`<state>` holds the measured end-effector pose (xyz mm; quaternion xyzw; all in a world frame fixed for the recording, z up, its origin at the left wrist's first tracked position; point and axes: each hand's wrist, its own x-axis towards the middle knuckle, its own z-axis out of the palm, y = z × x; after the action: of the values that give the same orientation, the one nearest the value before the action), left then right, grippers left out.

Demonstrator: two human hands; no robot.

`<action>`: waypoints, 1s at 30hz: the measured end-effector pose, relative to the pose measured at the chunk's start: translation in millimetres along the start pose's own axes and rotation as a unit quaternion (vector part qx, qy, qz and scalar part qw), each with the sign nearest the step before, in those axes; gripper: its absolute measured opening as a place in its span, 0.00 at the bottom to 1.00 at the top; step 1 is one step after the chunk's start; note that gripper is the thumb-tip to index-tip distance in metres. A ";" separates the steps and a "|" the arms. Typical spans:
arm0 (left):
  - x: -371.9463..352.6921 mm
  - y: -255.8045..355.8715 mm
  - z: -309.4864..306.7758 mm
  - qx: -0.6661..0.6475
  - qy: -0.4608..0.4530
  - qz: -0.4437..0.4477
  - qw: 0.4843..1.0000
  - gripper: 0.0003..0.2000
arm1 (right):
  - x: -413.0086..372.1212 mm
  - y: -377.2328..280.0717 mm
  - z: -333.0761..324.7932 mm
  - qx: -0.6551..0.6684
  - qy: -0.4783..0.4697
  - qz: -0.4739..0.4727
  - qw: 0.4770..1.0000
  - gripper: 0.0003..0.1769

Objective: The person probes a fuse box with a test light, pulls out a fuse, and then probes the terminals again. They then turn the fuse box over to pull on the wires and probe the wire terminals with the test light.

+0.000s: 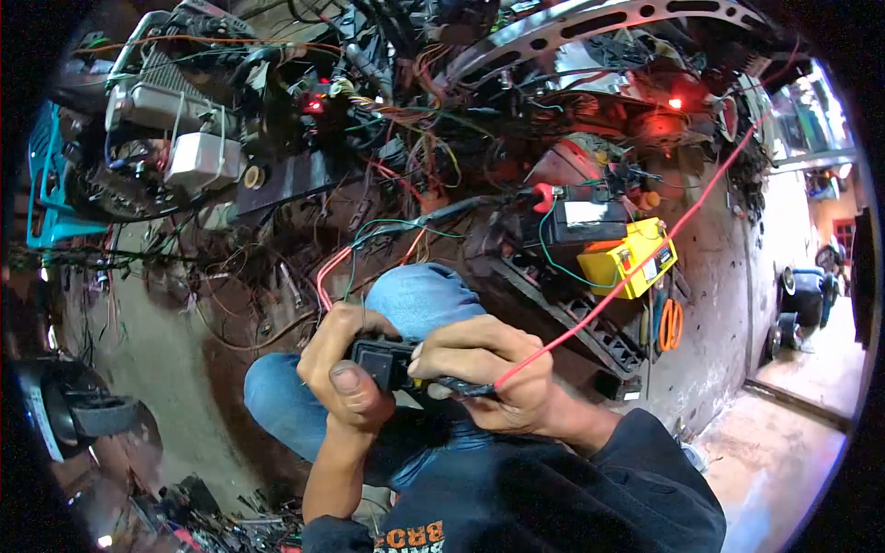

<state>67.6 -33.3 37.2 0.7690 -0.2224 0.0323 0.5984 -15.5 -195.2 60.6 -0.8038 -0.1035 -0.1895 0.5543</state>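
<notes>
Gripping a black connector block with left hand, thumb across its front, over the blue-jeaned knee. Pinching a red wire at the block's right edge with right hand, fingers curled.

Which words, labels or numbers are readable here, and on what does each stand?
Orange print on the dark shirt: cut off, not readable.
White label on the black battery: blurred.
Labels on the yellow battery: too small.
No text visible on the black box or red wire.
</notes>
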 end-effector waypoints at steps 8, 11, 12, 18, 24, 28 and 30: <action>0.0 4.5 -1.2 0.022 -0.007 -0.009 1.000 0.40 | 0.7 -1.5 1.0 -0.030 0.044 -0.008 0.999 0.17; -0.7 2.0 -0.7 0.023 -0.004 -0.002 1.000 0.40 | 0.6 -3.2 0.2 -0.027 0.033 -0.003 0.999 0.18; -0.4 1.6 -0.8 0.024 -0.005 0.001 1.000 0.41 | 0.8 -3.5 0.3 -0.027 0.032 -0.003 0.999 0.18; 1.3 3.1 -1.0 0.005 -0.005 -0.013 1.000 0.41 | -2.2 -1.4 -0.5 -0.012 0.032 -0.013 0.999 0.29; 1.9 0.2 -1.9 -0.003 -0.006 0.003 1.000 0.40 | 0.9 -1.6 -0.6 -0.035 0.023 -0.008 0.999 0.27; 2.5 -0.6 -1.7 -0.008 -0.007 0.004 1.000 0.41 | 0.4 -0.4 -0.6 -0.037 0.024 -0.009 0.999 0.26; 2.6 -1.1 -1.0 -0.007 -0.006 0.006 1.000 0.41 | 0.5 -1.0 -0.7 -0.034 0.029 -0.003 0.999 0.24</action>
<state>70.7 -32.9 37.3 0.7637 -0.2308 0.0303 0.6022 -15.5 -195.5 61.9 -0.8160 -0.0835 -0.2179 0.5289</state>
